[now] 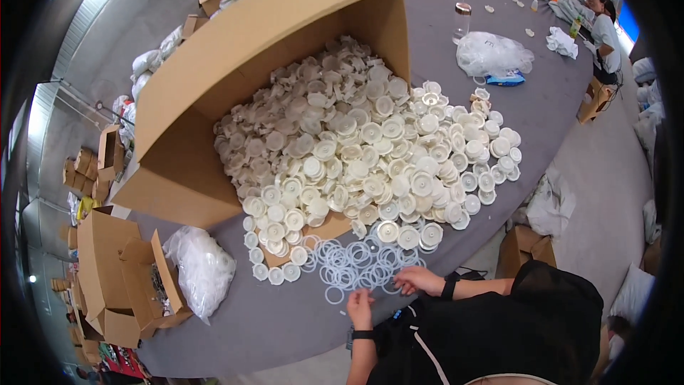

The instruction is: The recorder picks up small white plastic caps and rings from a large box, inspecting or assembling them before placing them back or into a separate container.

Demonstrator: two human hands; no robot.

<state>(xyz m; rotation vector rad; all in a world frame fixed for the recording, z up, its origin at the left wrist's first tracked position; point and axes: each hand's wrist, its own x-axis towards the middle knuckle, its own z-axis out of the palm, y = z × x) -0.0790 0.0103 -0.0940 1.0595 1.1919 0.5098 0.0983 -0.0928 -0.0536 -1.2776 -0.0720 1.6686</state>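
Note:
At the table's near edge, a loose pile of translucent pale-blue rings [356,262] lies in front of my hands. My left hand [360,308] is at the near side of the rings, its fingers drawn together; whatever they hold, if anything, is too small to make out. To its right, my right hand [419,281] reaches in at the pile's right edge with curled fingers, close to a single ring [390,287]. I cannot tell whether that ring is gripped. Beyond the rings spreads a large heap of round, off-white plastic caps [356,164], spilling from a tipped cardboard box [263,36].
An open carton [135,278] and a white plastic bag [203,267] stand at the left. Toward the far right are a clear jar [462,23], a clear bag [491,55] and crumpled white paper [562,43] on the grey tabletop [285,328]. Another person [605,39] sits at the far right edge.

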